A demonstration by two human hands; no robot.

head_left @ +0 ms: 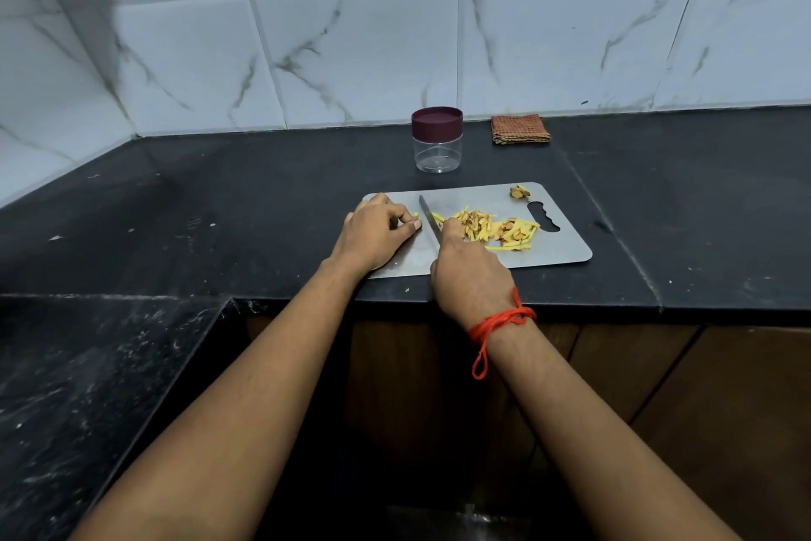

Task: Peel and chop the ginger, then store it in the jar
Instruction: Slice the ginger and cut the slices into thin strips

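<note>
- The left hand (377, 233) was rested on the board (408, 262), fingertips pinched on a small ginger bit (415, 215).
- The knife (428, 218) was held just beside it.
- The jar (437, 141), behind the board, was lidded; opening would be needed next.
- The right hand (471, 273) was clamped round the knife handle.
- Chopping was judged nearly done; ginger strips (491, 229) were piled right of the blade.

A folded brown checked cloth (521, 129) lies on a black counter (263, 189) against a white marble-patterned tiled wall (351, 49). Wooden cabinets (658, 365) sit below.
</note>
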